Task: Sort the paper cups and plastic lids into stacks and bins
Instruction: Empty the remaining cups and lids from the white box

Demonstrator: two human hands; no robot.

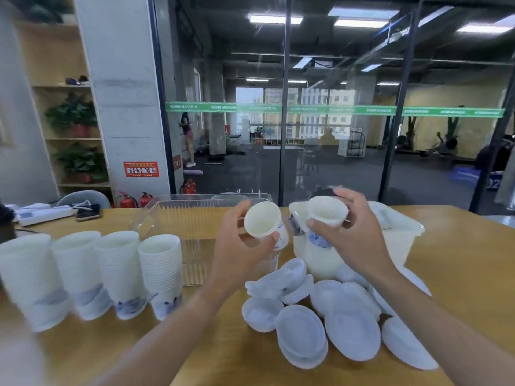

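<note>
At centre frame, the left hand (239, 246) curls its fingers (274, 237) round a white paper cup with a blue print (264, 222), tipped so the mouth faces the camera. This probably readies it to nest into a stack. Just right of it, the right hand (351, 227) pinches a second white paper cup with a blue print (326, 215) by the rim and wall, held upright above the opaque white plastic bin (401, 235), likely just lifted from there.

Four nested stacks of white paper cups (111, 271) stand in a row at left on the wooden bench (211, 344), grouped so that more cups can be added. A clear plastic bin (195, 215) sits behind the hands. Translucent white plastic lids (334, 310) lie heaped at lower right, seemingly unsorted.
</note>
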